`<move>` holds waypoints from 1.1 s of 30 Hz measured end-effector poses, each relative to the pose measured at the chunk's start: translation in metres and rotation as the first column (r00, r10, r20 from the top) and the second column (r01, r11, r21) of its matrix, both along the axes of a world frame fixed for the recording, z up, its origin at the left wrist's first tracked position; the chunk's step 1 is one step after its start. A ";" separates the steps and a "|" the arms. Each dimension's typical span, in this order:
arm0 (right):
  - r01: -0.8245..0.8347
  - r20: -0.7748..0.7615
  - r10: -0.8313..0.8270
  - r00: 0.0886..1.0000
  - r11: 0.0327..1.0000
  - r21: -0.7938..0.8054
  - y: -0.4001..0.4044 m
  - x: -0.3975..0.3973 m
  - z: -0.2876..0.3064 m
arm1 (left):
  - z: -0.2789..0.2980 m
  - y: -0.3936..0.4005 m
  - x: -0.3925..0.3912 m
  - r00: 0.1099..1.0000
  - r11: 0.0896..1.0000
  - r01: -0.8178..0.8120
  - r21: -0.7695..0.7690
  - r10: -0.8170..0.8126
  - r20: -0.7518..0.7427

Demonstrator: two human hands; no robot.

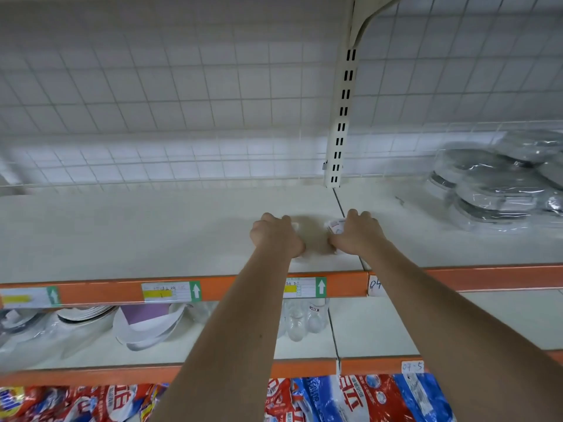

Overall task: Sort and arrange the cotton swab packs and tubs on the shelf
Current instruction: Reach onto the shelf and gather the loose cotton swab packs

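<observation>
Right down at six o'clock, nearest of all: red and blue bags (359, 400) packed under the lowest orange rail. One level up, at eight o'clock, white visor-like shapes (146, 327) and wrapped plates (82, 313), blurred; clear bottles (304, 318) just beside them toward centre, partly hidden behind the left forearm. Above those, orange rail (100, 292) with price tags (170, 291), green arrows pointing up.

Now the action, dead centre. Both forearms stretched up and forward onto the cream shelf (137, 236). Left hand (275, 234) knuckles up, fingers curled down onto something pale at its right edge; too blurred to name, so grip there cannot be told. Right hand (358, 233) curled round a small clear pack (335, 225) with white and red print, thumb low, fingers over the top, holding it close. Pack sitting on the shelf just beside the seam between two boards, a touch toward one o'clock of centre. Hands near each other, apart, with a soft shadow between.

Farther out at three o'clock, well apart from the hands: grey discs (493, 181) in clear wrap, stacked and tilted. Behind everything, slotted white upright (342, 117) at twelve o'clock and wire grid (182, 86) across the back.
</observation>
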State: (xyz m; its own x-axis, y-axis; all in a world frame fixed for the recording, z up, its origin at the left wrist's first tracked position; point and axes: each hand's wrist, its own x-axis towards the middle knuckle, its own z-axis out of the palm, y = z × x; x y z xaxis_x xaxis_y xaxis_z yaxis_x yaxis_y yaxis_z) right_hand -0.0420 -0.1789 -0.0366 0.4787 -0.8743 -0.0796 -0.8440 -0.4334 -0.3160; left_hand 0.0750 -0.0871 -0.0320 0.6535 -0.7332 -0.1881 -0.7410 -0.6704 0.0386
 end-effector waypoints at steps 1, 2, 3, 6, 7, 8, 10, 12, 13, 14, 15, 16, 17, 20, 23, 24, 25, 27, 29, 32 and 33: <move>-0.001 0.015 0.001 1.000 1.000 -0.011 0.002 0.000 0.001 | 0.003 0.003 -0.001 0.999 1.000 -0.004 -0.016 0.005 0.046; -0.005 0.031 0.006 1.000 1.000 -0.025 0.005 0.000 0.003 | 0.007 0.007 -0.002 0.995 0.999 0.002 -0.037 0.002 0.105; -0.014 0.047 0.016 0.999 0.999 -0.044 0.009 0.000 0.004 | 0.011 0.011 -0.002 0.987 0.999 0.007 -0.051 0.001 0.161; -0.075 0.093 0.087 0.992 0.990 -0.121 0.024 0.008 0.011 | 0.019 0.025 0.002 0.966 0.996 -0.022 -0.087 0.043 0.254; -0.099 0.115 0.116 0.987 0.985 -0.144 0.029 0.013 0.013 | 0.022 0.031 0.004 0.963 0.994 -0.045 -0.100 0.070 0.262; -0.124 0.136 0.146 0.980 0.979 -0.164 0.036 0.018 0.015 | 0.024 0.039 0.006 0.957 0.990 -0.075 -0.121 0.105 0.269; -0.179 0.168 0.212 0.963 0.965 -0.191 0.050 0.029 0.019 | 0.027 0.058 0.010 0.944 0.975 -0.147 -0.165 0.188 0.273; -0.236 0.191 0.279 0.941 0.947 -0.219 0.066 0.039 0.021 | 0.028 0.080 0.013 0.922 0.954 -0.227 -0.195 0.275 0.273; -0.265 0.204 0.313 0.928 0.936 -0.231 0.074 0.043 0.021 | 0.027 0.091 0.014 0.908 0.942 -0.268 -0.203 0.317 0.273; -0.294 0.213 0.347 0.913 0.924 -0.245 0.082 0.047 0.020 | 0.026 0.103 0.015 0.895 0.929 -0.305 -0.210 0.355 0.271; -0.324 0.214 0.382 0.899 0.910 -0.259 0.091 0.052 0.019 | 0.025 0.116 0.015 0.882 0.915 -0.339 -0.219 0.390 0.265; -0.354 0.208 0.416 0.885 0.893 -0.277 0.101 0.056 0.017 | 0.023 0.129 0.016 0.866 0.899 -0.372 -0.230 0.426 0.261; -0.383 0.198 0.450 0.871 0.874 -0.300 0.112 0.062 0.015 | 0.021 0.144 0.016 0.850 0.882 -0.404 -0.243 0.460 0.258; -0.464 0.187 0.554 0.811 0.805 -0.370 0.149 0.078 0.008 | 0.010 0.190 0.016 0.787 0.824 -0.505 -0.258 0.562 0.253; -0.551 0.169 0.642 0.748 0.742 -0.382 0.189 0.092 -0.003 | -0.004 0.234 0.014 0.728 0.763 -0.605 -0.227 0.646 0.229; -0.578 0.164 0.667 0.727 0.723 -0.380 0.203 0.096 -0.007 | -0.010 0.248 0.013 0.711 0.742 -0.635 -0.215 0.670 0.213; -0.601 0.162 0.690 0.705 0.703 -0.380 0.216 0.100 -0.013 | -0.016 0.262 0.012 0.691 0.719 -0.665 -0.203 0.695 0.198; -0.647 0.155 0.736 0.659 0.661 -0.380 0.242 0.106 -0.025 | -0.030 0.288 0.009 0.645 0.668 -0.722 -0.181 0.744 0.173; -0.701 0.136 0.777 0.614 0.617 -0.358 0.265 0.110 -0.039 | -0.044 0.314 0.005 0.593 0.610 -0.773 -0.175 0.793 0.143; -0.777 0.093 0.831 0.548 0.547 -0.310 0.294 0.115 -0.061 | -0.067 0.349 -0.003 0.505 0.509 -0.846 -0.158 0.860 0.069; -0.800 0.076 0.846 0.528 0.525 -0.292 0.304 0.116 -0.068 | -0.076 0.360 -0.006 0.477 0.479 -0.866 -0.147 0.878 0.048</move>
State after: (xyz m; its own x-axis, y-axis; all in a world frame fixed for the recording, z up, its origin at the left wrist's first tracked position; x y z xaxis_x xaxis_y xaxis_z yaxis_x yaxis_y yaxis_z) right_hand 0.0744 0.1248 -0.1050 0.9746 -0.0615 0.2153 -0.0085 -0.9710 -0.2390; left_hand 0.0693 0.2729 -0.1077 0.9750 0.2172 -0.0467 0.2209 -0.9700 0.1013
